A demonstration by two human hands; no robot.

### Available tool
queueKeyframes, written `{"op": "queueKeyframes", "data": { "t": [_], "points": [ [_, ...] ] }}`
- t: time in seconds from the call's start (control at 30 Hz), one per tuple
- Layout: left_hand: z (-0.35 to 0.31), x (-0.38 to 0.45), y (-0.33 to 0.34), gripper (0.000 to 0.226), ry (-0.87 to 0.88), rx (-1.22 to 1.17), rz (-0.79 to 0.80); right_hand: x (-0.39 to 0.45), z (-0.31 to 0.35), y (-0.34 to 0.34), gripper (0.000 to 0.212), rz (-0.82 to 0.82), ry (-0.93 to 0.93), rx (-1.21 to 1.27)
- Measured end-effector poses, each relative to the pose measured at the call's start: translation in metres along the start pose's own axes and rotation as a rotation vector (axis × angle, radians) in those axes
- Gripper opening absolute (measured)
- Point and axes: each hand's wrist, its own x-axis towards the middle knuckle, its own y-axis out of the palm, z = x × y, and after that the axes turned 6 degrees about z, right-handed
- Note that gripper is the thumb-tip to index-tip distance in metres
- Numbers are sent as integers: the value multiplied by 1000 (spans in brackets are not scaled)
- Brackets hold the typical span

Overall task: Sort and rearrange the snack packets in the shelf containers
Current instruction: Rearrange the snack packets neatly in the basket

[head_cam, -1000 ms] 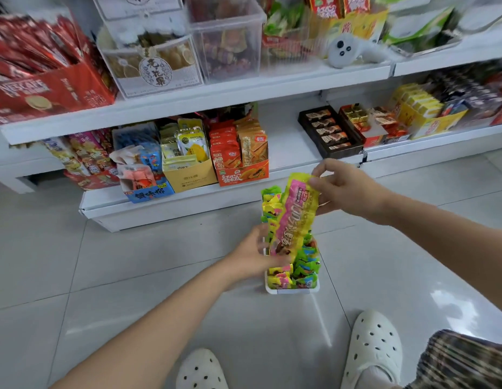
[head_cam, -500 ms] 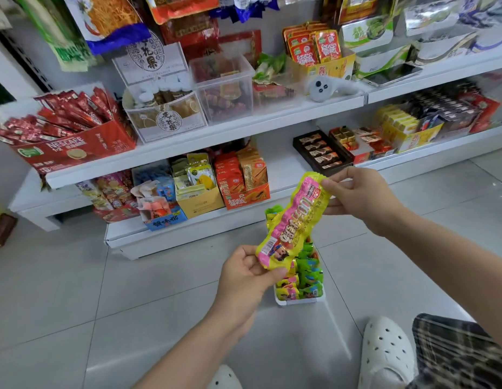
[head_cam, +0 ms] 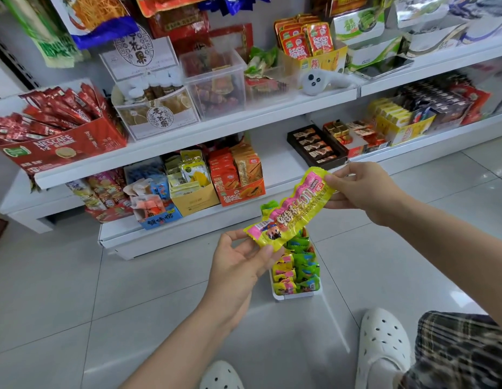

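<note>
- Right now I hold the packet [head_cam: 289,211] at both ends, left hand [head_cam: 238,259] pinching low, right hand [head_cam: 362,189] pinching high.
- Its long axis runs 8 to 2 o'clock, directly above the tray [head_cam: 296,295] on the floor [head_cam: 75,290].

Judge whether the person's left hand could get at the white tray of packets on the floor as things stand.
Probably not at once: the left hand grips one end of the yellow-pink packet, the right hand the other. The white tray sits open just below, so freeing the hand would likely suffice.
</note>
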Motion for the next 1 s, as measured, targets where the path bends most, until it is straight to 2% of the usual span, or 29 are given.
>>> {"op": "queueKeyframes", "data": {
  "t": [0.13, 0.23, 0.33, 0.4, 0.5, 0.57, 0.63, 0.7, 0.77, 0.8, 0.9, 1.0],
  "points": [
    [-5, 2, -1, 17, -55, -84, 38, -1, 0, -2, 20, 22, -6, 7],
    [-4, 4, -3, 13, -11, -38, 22, -3, -2, 0, 25, 82, -7, 98],
    [2, 9, -10, 14, 186, 260, -10, -2, -6, 5, 44, 291, 102, 305],
    [4, 14, -18, 22, 393, 568, 46, -5, -4, 9, 51, 405, 224, 475],
    [3, 16, -24, 30, 649, 1066, 230, -5, -5, 14, 38, 377, 171, 508],
    [5, 17, -26, 22, 621, 1126, 234, -2, -6, 14, 39, 331, 112, 531],
    [7, 14, -24, 28, 410, 947, 195, -2, -6, 13, 34, 332, 78, 546],
    [6, 12, -17, 47, 82, 462, 219, -2, -4, 13, 27, 338, 64, 516],
    [4, 13, -10, 46, -175, -35, 212, -4, -4, 12, 20, 356, 47, 475],
    [2, 14, -6, 43, -250, -175, 196, -4, -4, 12, 18, 366, 39, 465],
    [-1, 17, -2, 46, -386, -392, 133, -4, -4, 11, 17, 396, 4, 458],
    [-4, 17, 2, 47, -415, -393, 106, -1, -5, 10, 17, 400, -14, 456]
  ]
}}
